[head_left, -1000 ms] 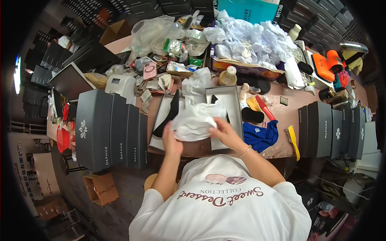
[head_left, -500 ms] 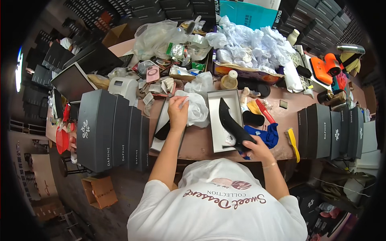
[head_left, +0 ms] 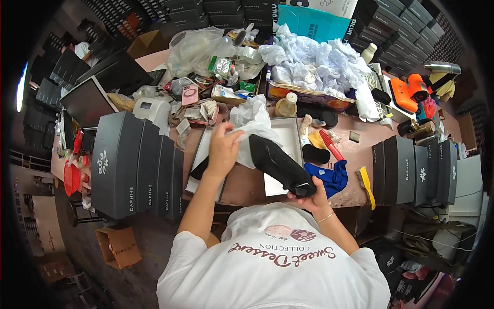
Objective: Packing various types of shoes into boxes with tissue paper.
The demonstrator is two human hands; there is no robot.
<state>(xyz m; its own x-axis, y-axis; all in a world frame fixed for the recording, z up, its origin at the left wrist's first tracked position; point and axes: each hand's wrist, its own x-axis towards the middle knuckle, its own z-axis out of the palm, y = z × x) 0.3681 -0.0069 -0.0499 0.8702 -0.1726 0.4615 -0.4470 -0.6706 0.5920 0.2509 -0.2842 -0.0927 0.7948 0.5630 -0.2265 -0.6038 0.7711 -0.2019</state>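
One black shoe [head_left: 280, 164] lies at centre frame, its lower end gripped by the right hand [head_left: 309, 198]; the left hand [head_left: 224, 149] pinches white tissue paper [head_left: 252, 123] over one open box [head_left: 280, 154]. Four dark boxes [head_left: 136, 165] stand at left, four [head_left: 417, 170] at right, crowding the cluttered table [head_left: 247, 188].

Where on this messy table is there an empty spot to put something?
Bare tabletop shows at the front edge, between the open white box and the blue cloth. Another patch lies right of the red brush, before the dark boxes. The back is crowded.
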